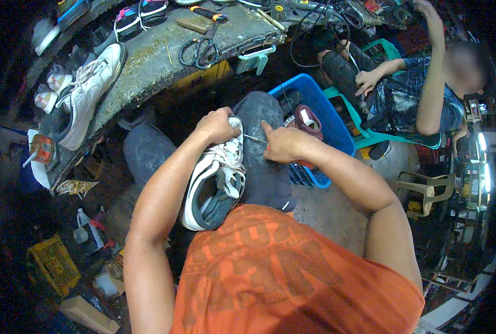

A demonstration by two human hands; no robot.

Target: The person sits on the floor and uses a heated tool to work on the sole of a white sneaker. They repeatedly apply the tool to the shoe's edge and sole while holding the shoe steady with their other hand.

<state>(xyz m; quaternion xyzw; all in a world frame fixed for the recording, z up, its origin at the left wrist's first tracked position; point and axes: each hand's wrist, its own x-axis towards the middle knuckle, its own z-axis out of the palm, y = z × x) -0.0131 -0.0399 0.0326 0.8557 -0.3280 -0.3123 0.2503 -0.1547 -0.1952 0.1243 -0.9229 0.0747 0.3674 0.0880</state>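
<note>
A white and dark sneaker (214,175) lies across my lap, its toe pointing away from me and its opening toward my body. My left hand (219,127) is closed around the toe end. Pale laces are bunched over the sneaker's tongue. To the right of the toe, my right hand (287,143) is closed on a thin metal awl (254,137), whose shaft reaches to the sneaker's edge. Fingers cover most of its handle. Whether the tip has entered the sneaker I cannot tell.
A worn workbench (148,61) curves across the front, bearing a white sneaker (89,92), black scissors (199,53) and a hammer (209,15). At right stands a blue basket (337,119) holding a maroon shoe (308,119). Beyond it another person (409,92) sits on a green chair (365,136).
</note>
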